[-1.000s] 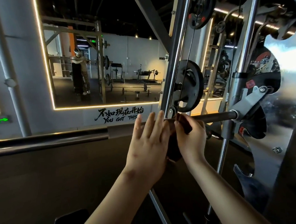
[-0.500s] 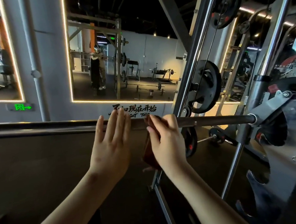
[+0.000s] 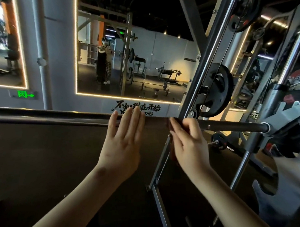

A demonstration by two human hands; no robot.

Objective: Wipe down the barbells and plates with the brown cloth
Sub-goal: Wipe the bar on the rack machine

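Note:
A dark steel barbell [image 3: 235,124] runs across the view on a Smith machine, its right end in a grey carriage. My right hand [image 3: 187,142] holds the brown cloth [image 3: 170,129] draped over the bar, fingers bent over the top. Only a strip of cloth shows, at the hand's left edge. My left hand [image 3: 122,142] is a little further left along the bar. Its fingers are straight and its fingertips lie against the bar. A black plate [image 3: 217,91] hangs on a peg just behind the bar, and another plate [image 3: 245,10] hangs higher up.
Slanted chrome uprights [image 3: 211,51] and a guide rod [image 3: 291,56] stand on the right. A grey frame strut [image 3: 159,195] rises below my hands. A lit wall mirror [image 3: 130,60] ahead reflects a person and other racks.
Both hands have slid left along the bar, away from its right end, with the cloth. My left hand now sits farther from my right hand.

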